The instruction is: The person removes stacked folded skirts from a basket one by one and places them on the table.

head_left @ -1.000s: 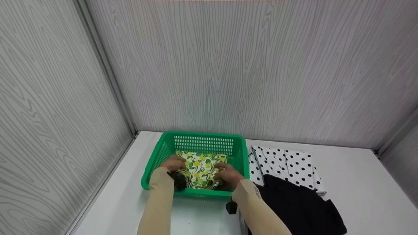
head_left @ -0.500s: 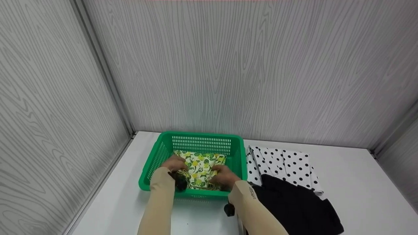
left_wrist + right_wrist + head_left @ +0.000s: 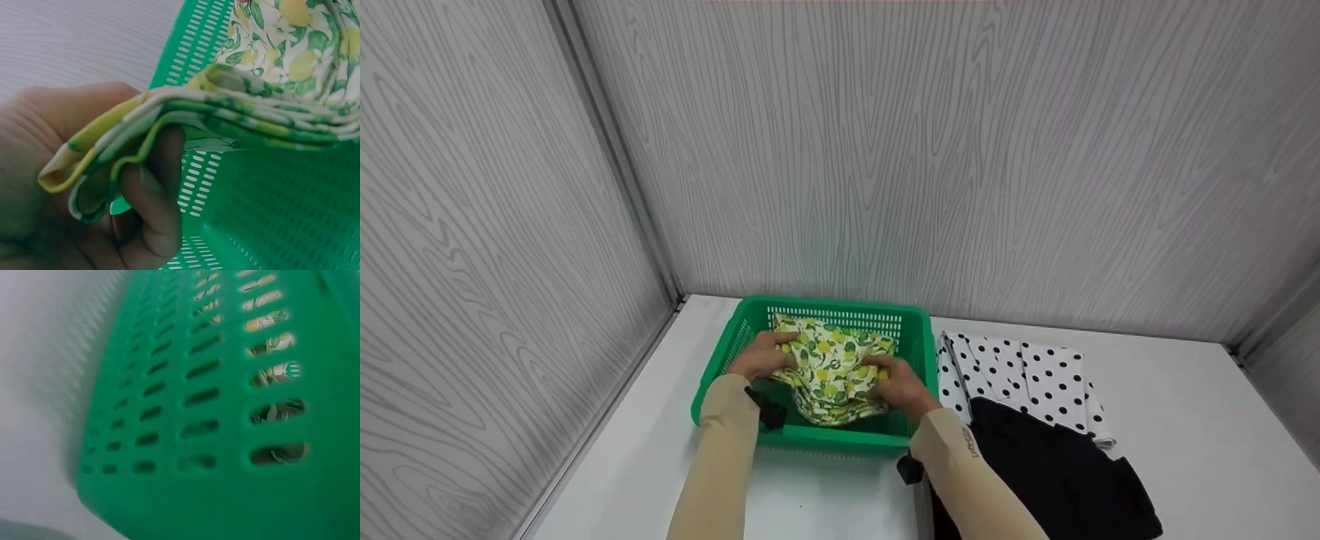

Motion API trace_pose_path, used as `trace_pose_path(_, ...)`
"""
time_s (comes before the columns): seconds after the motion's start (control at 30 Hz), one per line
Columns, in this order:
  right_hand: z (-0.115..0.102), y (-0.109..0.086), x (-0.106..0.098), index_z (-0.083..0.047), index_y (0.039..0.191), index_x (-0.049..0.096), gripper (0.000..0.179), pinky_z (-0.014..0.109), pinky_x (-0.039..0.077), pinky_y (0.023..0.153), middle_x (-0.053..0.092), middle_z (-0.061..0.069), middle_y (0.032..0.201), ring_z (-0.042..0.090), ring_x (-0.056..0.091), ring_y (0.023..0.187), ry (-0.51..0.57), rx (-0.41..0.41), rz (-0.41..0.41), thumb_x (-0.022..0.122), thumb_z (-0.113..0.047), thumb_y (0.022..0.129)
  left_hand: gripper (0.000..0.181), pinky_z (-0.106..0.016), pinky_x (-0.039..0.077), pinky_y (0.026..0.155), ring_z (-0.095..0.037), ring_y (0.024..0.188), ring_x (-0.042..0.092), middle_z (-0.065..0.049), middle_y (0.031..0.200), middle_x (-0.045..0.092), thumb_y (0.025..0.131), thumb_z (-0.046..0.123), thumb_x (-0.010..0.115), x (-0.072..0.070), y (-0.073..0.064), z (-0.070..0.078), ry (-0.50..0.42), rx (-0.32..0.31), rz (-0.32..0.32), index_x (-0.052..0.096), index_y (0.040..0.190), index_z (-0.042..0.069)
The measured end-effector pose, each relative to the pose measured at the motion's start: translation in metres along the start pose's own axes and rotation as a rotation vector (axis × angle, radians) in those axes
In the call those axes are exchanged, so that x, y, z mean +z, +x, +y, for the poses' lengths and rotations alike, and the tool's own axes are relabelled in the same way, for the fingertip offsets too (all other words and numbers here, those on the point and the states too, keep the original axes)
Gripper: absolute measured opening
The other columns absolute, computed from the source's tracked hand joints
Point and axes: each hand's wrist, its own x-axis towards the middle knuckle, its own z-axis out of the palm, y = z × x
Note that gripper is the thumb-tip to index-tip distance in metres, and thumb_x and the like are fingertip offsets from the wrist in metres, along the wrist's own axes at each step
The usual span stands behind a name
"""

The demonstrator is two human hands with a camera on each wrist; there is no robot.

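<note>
A folded cloth (image 3: 834,366) with a lemon-and-leaf print is held inside a green plastic basket (image 3: 840,436), its middle sagging in layers. My left hand (image 3: 763,355) grips the cloth's left side; in the left wrist view, fingers (image 3: 152,208) curl under the stacked folds (image 3: 236,107), which hang above the basket floor. On the opposite side, my right hand (image 3: 903,385) pinches the cloth's right edge. The slotted basket wall (image 3: 185,416) fills most of the right wrist view, with only scraps of the print showing through, so that hand is hidden there.
Right of the basket lies a folded white cloth with black dots (image 3: 1046,379). A black folded garment (image 3: 1057,472) lies in front of it, partly behind the right sleeve (image 3: 967,465). Grey wood-grain panels (image 3: 840,165) enclose the white table (image 3: 1170,420) at the back and sides.
Both hands have lifted the lemon-print cloth off the basket floor and moved it slightly toward the back. Its front edge now sags, with green basket floor showing beneath. The view shifted slightly.
</note>
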Motion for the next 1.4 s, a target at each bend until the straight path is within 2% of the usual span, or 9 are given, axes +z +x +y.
trace_pose_path(0.13,-0.007,-0.005,-0.009,-0.009,0.136,0.044,0.062,0.030,0.037,0.048,0.045,0.017,0.127,0.013,0.038,0.050,0.013,-0.056,-0.020,0.056,0.009,0.078,0.059,-0.033,0.036,0.055,-0.017,0.064,0.045,-0.018,0.141,0.034,0.082,-0.001,0.057,-0.004,-0.003,0.002,-0.004,0.024,0.007,0.039,0.138,0.005)
trace_pose_path(0.23,-0.012,-0.008,-0.015,-0.010,0.138,0.042,0.064,0.030,0.038,0.049,0.051,0.014,0.116,0.013,0.040,0.051,0.018,-0.084,-0.032,0.057,0.008,0.078,0.060,-0.034,0.031,0.051,-0.014,0.048,0.030,-0.017,0.142,0.033,0.082,-0.002,0.057,-0.006,-0.005,0.001,-0.017,0.043,0.013,0.039,0.139,0.007)
trace_pose_path(0.37,-0.016,-0.012,-0.023,-0.013,0.138,0.043,0.066,0.029,0.041,0.051,0.055,0.014,0.104,0.014,0.043,0.056,0.029,-0.092,-0.035,0.058,0.007,0.077,0.061,-0.035,0.033,0.056,-0.017,0.064,0.042,-0.016,0.143,0.032,0.082,-0.002,0.057,-0.006,-0.010,0.003,-0.031,0.077,0.022,0.039,0.139,0.007)
trace_pose_path(0.5,-0.018,-0.016,-0.032,-0.015,0.138,0.043,0.067,0.029,0.043,0.058,0.052,0.012,0.117,0.017,0.049,0.069,0.027,-0.104,-0.022,0.059,0.007,0.076,0.061,-0.033,0.037,0.064,-0.022,0.092,0.046,-0.013,0.143,0.033,0.082,-0.001,0.059,-0.003,-0.012,0.007,-0.044,0.103,0.033,0.039,0.139,0.009)
trace_pose_path(0.63,-0.019,-0.019,-0.043,-0.016,0.136,0.045,0.067,0.030,0.045,0.068,0.048,0.010,0.126,0.020,0.051,0.088,0.018,-0.110,-0.004,0.060,0.006,0.074,0.061,-0.032,0.039,0.062,-0.022,0.079,0.047,-0.012,0.143,0.034,0.082,0.000,0.059,0.001,-0.011,0.010,-0.068,0.128,0.034,0.040,0.139,0.010)
trace_pose_path(0.97,-0.018,-0.033,-0.067,-0.017,0.137,0.044,0.068,0.034,0.045,0.080,0.046,0.009,0.132,0.021,0.051,0.096,0.015,-0.144,-0.010,0.062,0.005,0.076,0.063,-0.029,0.034,0.051,-0.016,0.048,0.028,-0.008,0.142,0.035,0.080,0.001,0.061,0.014,-0.013,0.022,-0.119,0.173,0.025,0.040,0.139,0.013)
trace_pose_path(1.07,-0.018,-0.041,-0.075,-0.015,0.138,0.042,0.068,0.033,0.046,0.077,0.047,0.011,0.130,0.021,0.053,0.093,0.028,-0.168,-0.028,0.062,0.006,0.077,0.063,-0.029,0.035,0.051,-0.014,0.051,0.036,-0.009,0.143,0.034,0.081,0.001,0.060,0.018,-0.016,0.030,-0.132,0.202,0.014,0.039,0.139,0.012)
trace_pose_path(1.23,-0.011,-0.046,-0.086,-0.014,0.138,0.042,0.068,0.030,0.047,0.069,0.057,0.012,0.113,0.019,0.054,0.081,0.007,-0.208,-0.028,0.061,0.006,0.076,0.063,-0.029,0.032,0.048,-0.012,0.042,0.024,-0.013,0.143,0.032,0.082,0.000,0.058,0.027,-0.020,0.037,-0.150,0.246,-0.013,0.037,0.140,0.010)
trace_pose_path(1.4,-0.007,-0.048,-0.096,-0.015,0.138,0.043,0.068,0.029,0.046,0.064,0.058,0.014,0.102,0.018,0.053,0.076,0.005,-0.223,-0.022,0.061,0.005,0.076,0.063,-0.028,0.032,0.048,-0.016,0.059,0.037,-0.011,0.144,0.032,0.082,0.001,0.058,0.036,-0.018,0.039,-0.151,0.273,-0.001,0.037,0.140,0.011)
